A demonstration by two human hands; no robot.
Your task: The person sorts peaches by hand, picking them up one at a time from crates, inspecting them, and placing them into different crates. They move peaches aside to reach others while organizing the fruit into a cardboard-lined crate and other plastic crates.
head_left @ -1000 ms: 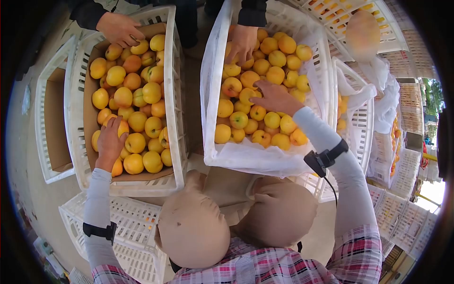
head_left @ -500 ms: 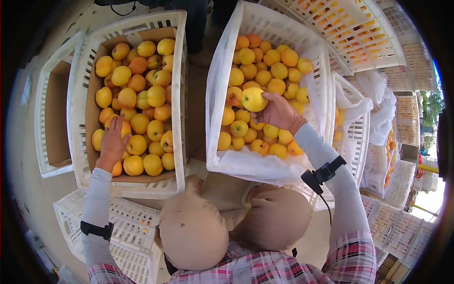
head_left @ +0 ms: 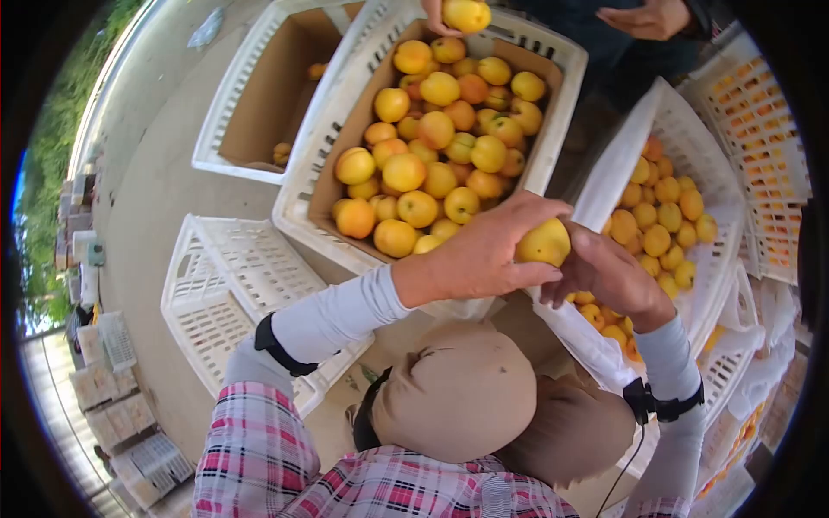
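A yellow apricot is between my two hands, above the gap between two fruit crates. My left hand is closed round it from the left, thumb below and fingers above. From the right, my right hand has its fingers closed at the fruit's edge; some fingertips are hidden. Beneath and beyond my left hand stands a cardboard-lined white crate full of yellow-orange apricots. To the right, near my right hand, is a crate lined with white sheeting, also holding many apricots.
Another person's hand holds an apricot over the lined crate's far edge; a second hand is at top right. A cardboard-lined crate with a few fruits stands at left. An overturned white crate lies nearer me.
My view has turned left. My left hand has left the lined crate's fruit and met my right hand, which brought an apricot across from the sheet-lined crate. Another person's hands have appeared.
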